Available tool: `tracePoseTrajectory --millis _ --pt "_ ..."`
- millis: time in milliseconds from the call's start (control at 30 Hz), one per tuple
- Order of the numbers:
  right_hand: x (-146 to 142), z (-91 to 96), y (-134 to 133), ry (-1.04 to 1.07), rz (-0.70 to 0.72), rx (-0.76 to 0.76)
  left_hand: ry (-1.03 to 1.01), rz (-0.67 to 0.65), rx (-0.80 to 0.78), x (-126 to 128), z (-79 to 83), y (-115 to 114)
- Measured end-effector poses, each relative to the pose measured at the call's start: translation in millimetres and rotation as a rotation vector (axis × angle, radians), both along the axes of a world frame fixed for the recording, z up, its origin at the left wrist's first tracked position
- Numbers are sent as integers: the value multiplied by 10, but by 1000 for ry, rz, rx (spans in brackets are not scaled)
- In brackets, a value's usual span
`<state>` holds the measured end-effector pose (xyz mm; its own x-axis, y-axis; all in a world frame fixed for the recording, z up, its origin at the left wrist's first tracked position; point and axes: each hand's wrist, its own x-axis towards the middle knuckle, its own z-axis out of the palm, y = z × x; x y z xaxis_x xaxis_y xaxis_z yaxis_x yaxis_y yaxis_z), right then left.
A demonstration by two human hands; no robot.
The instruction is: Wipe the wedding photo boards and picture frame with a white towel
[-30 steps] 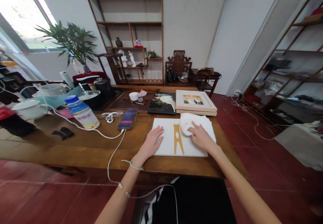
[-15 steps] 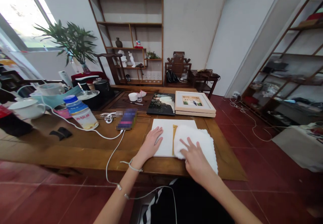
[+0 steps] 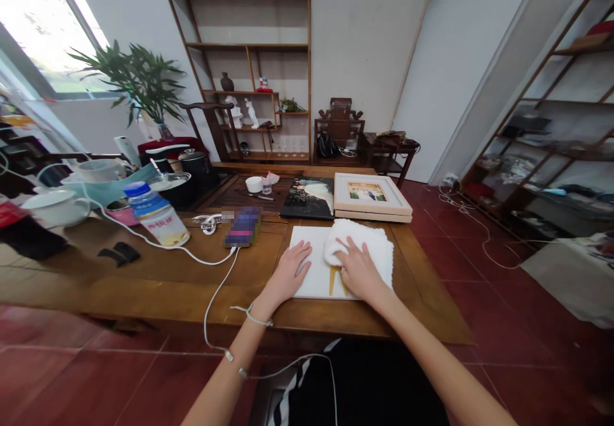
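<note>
A flat white panel (image 3: 314, 279) with a gold-coloured strip (image 3: 332, 281) on its face lies near the table's front edge. My left hand (image 3: 292, 268) rests on the panel's left part, fingers stretched out, holding nothing. Over the panel's right part is a fluffy white cloth (image 3: 377, 256), which hangs past the panel's right edge. My right hand (image 3: 359, 269) presses on the cloth and grips it, its fingers bent and some of them spread. The cloth hides the upper end of the gold strip.
Behind the panel lie a dark photo panel (image 3: 307, 197) and light framed pictures (image 3: 396, 197). To the left are a phone (image 3: 242, 226) on a white cable (image 3: 206, 311), a blue-capped bottle (image 3: 158, 218) and several pots and cups. The table's right edge drops to red floor tiles.
My right hand has slid the cloth away from me and slightly left, uncovering the lower part of the gold strip. The left hand stays in place.
</note>
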<state>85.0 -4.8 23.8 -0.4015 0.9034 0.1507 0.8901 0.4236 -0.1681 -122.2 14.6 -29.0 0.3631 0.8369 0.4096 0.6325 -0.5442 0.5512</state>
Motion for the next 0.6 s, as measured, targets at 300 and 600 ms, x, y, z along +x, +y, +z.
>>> tracePoseTrajectory --millis 300,600 --pt "50 23 237 -30 6 -13 -6 0 -15 -11 3 -1" --pt "-84 64 -806 -37 141 -81 -23 -10 -42 -19 25 -7"
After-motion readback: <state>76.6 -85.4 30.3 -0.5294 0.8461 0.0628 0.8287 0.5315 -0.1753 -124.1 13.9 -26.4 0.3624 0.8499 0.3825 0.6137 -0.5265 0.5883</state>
